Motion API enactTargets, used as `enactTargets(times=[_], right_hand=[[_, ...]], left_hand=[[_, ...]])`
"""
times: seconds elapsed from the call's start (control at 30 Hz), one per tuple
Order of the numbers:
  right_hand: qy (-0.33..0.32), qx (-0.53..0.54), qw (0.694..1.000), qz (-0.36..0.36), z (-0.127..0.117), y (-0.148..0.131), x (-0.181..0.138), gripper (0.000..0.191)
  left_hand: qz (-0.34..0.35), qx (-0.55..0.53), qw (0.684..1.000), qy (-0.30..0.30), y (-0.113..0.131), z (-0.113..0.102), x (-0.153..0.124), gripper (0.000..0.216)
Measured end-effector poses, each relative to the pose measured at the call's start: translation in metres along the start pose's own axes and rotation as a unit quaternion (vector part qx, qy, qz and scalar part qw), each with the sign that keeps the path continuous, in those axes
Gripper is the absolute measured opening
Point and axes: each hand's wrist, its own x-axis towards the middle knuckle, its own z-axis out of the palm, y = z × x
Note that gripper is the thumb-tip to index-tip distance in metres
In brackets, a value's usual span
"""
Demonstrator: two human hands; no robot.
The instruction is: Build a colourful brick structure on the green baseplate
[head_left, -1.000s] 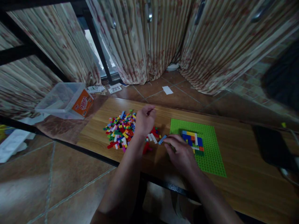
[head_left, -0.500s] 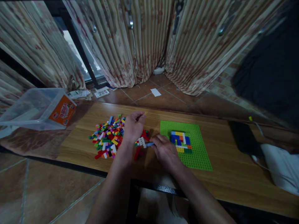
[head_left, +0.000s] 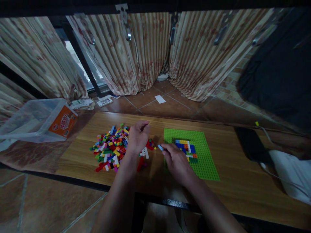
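Observation:
My right hand (head_left: 177, 159) pinches a small light blue brick (head_left: 160, 147) between thumb and fingers, just left of the green baseplate (head_left: 206, 161). On that baseplate sits a flat build of coloured bricks (head_left: 186, 147), in blue, white, yellow, orange and green, partly covered by my right hand. My left hand (head_left: 138, 138) hovers over the right side of a loose brick pile (head_left: 110, 147). Its fingers are loosely bent and apart, with no brick visible in them. Close to it lie a white toothed piece (head_left: 145, 152) and red bricks (head_left: 141, 164).
A clear plastic box (head_left: 43, 113) with an orange label stands left of the wooden table (head_left: 225, 191). At the table's right lie a black phone-like slab (head_left: 252, 144) and a white object (head_left: 289, 171) with a cable. Striped curtains (head_left: 150, 51) hang behind, and papers lie on the floor.
My right hand has drawn away from the white toothed piece, lifting the light blue brick. The white piece now lies by the pile. My left hand stays about where it was; the view has shifted slightly.

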Motion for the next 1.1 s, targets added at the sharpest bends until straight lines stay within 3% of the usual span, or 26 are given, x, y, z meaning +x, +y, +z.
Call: enactTargets(times=[0.13, 0.23, 0.5, 0.83, 1.1], right_hand=[[0.006, 0.000, 1.000, 0.014, 0.000, 0.002, 0.000, 0.028], [0.009, -0.008, 1.000, 0.004, 0.007, 0.003, -0.001, 0.029], [0.053, -0.062, 0.996, -0.023, 0.032, 0.015, -0.003, 0.031], [-0.020, -0.118, 0.992, -0.049, 0.041, -0.021, -0.002, 0.032], [0.009, -0.120, 0.992, -0.039, 0.055, -0.023, 0.002, 0.016]], left_hand=[[0.013, 0.026, 0.999, -0.015, 0.001, 0.003, -0.003, 0.020], [0.018, 0.031, 0.999, -0.005, 0.002, -0.008, 0.001, 0.019], [-0.048, -0.076, 0.978, 0.189, 0.006, -0.074, 0.013, 0.028], [-0.046, -0.110, 0.983, 0.139, 0.006, -0.059, 0.011, 0.023], [-0.050, -0.103, 0.985, 0.133, 0.004, -0.063, 0.010, 0.019]])
